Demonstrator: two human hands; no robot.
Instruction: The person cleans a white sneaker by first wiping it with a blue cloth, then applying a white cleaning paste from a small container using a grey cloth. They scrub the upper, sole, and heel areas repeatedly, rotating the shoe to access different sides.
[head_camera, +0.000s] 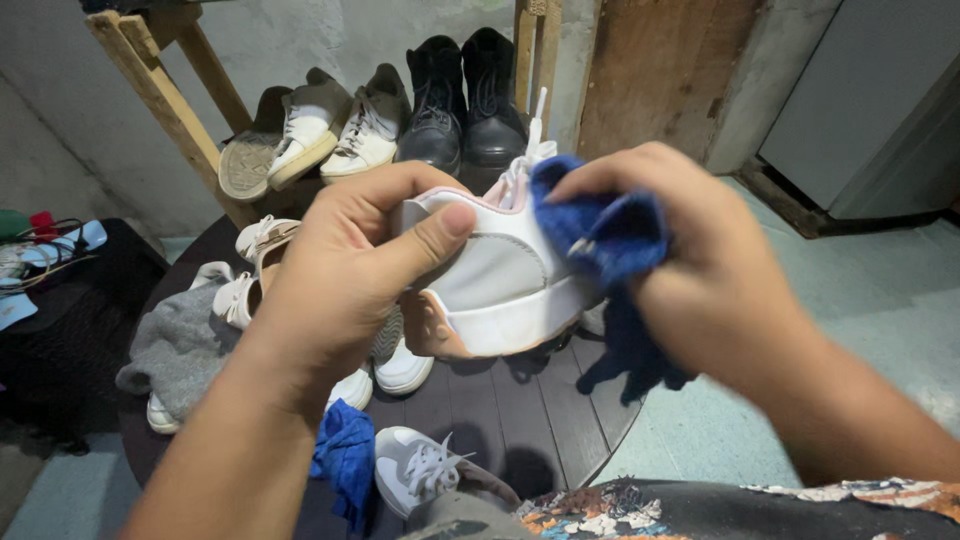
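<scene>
The left hand (345, 265) is clamped on a white sneaker (500, 270) at the centre of the frame, thumb pressed across its heel. The right hand (690, 260), centre right, pinches a blue cloth (610, 235) shut between its fingers and presses it against the sneaker's upper edge. Below them lies a dark round table (520, 410) with more white shoes, a grey cloth (180, 345) at left and a second blue rag (348, 460). Black boots (465, 100) stand at top centre.

A dark round wooden table (520, 410) carries white sneakers (415, 465), a grey cloth (180, 345) and a blue rag (348, 460).
</scene>
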